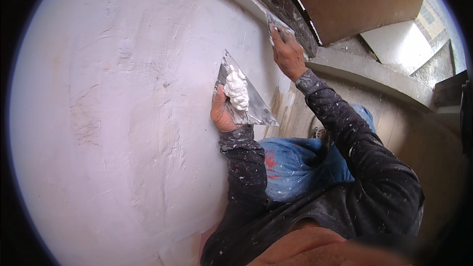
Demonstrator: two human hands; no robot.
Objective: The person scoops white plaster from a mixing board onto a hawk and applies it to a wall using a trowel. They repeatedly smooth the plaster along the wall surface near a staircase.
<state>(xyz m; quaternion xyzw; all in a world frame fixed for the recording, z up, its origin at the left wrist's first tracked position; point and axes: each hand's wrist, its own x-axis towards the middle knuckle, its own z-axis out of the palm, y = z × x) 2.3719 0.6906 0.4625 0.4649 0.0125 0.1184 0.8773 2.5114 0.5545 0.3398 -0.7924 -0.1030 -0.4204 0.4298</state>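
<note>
Here, beside the pale wall [118, 118], the left hand [222, 112] grips a triangular metal plate [255, 104], white paste [236, 88] heaped toward its left edge; holding it level should prevent spills. Further right, the right hand [288, 54] clasps a spreader [283, 23] at the wall's upper right edge, contact unclear; light, even pressure would probably leave the smoothest finish.

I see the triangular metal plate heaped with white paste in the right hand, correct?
Wrong hand: the head view shows the left hand holding the triangular metal plate, and the white paste is indeed heaped on it.
</note>
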